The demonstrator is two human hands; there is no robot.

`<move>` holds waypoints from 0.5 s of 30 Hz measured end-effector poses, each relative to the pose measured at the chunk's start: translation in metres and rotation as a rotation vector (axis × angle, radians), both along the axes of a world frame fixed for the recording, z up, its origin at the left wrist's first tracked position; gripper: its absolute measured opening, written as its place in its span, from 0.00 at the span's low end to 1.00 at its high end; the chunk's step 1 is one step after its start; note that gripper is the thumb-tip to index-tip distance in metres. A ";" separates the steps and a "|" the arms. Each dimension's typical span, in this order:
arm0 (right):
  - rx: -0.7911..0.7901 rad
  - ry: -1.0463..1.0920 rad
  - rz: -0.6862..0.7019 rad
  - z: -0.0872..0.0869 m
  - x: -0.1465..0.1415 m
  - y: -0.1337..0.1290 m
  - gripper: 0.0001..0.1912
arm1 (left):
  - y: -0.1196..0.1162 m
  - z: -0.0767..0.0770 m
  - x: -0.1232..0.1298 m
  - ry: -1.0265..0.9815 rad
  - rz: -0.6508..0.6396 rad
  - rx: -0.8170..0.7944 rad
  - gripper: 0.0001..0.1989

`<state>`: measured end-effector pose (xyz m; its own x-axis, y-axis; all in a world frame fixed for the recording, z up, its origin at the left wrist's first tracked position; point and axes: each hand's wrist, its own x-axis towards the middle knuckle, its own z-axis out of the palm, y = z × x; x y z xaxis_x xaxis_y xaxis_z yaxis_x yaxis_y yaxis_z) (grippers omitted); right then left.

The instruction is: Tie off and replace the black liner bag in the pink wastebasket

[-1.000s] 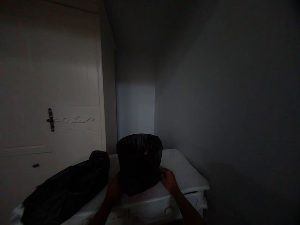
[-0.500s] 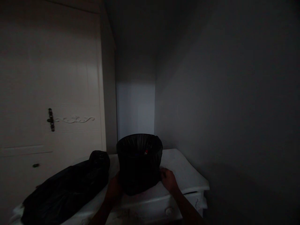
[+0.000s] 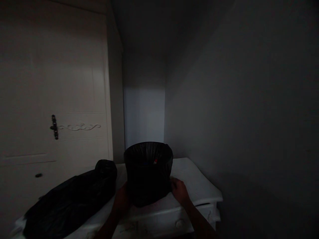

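In the head view, a pale dresser (image 3: 193, 186) with a wavy-edged top stood in a dim corner by grey walls and a white cupboard (image 3: 82, 83) with scrollwork. On it sat a round bin (image 3: 149, 182) in thin, creased black plastic, its sides touched by the left hand (image 3: 121, 200) and right hand (image 3: 178, 190); finger grip couldn't be told. A crumpled black bag (image 3: 72, 199) lay left.
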<state>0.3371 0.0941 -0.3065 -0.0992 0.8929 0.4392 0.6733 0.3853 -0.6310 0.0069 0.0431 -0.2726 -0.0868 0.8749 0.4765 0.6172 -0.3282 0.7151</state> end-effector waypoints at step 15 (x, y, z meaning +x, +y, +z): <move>0.018 0.053 0.005 0.009 -0.004 -0.008 0.23 | 0.001 -0.014 -0.007 -0.160 0.132 0.154 0.25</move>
